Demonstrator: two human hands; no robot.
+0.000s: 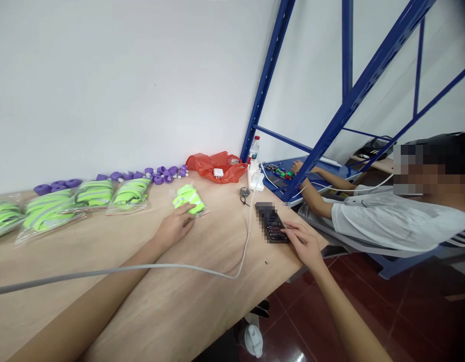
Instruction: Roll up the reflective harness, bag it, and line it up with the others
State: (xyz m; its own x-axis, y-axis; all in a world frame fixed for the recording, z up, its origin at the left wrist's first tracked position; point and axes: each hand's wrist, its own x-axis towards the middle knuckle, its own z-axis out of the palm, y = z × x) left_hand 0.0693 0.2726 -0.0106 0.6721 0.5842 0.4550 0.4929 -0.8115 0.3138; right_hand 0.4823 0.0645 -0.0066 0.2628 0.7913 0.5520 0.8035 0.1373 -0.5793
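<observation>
My left hand (175, 226) lies on the wooden table, fingers stretched out over the near edge of a small clear bag of neon yellow-green reflective straps (187, 195). It touches the bag without gripping it. At the table's right side a black phone (274, 224) lies flat with its screen lit. My right hand (303, 243) is open beside it, a fingertip on the screen's lower right part. Larger bags of the same neon straps (92, 193) lie in a row on the left.
Several purple rolls (59, 186) line the wall. A red plastic bag (217, 168), water bottle (254, 150), power strip (255, 177) and small round black object (245, 192) stand near the back. A white cable (172, 266) crosses over my left forearm. Beyond the blue frame (318, 151) a person works.
</observation>
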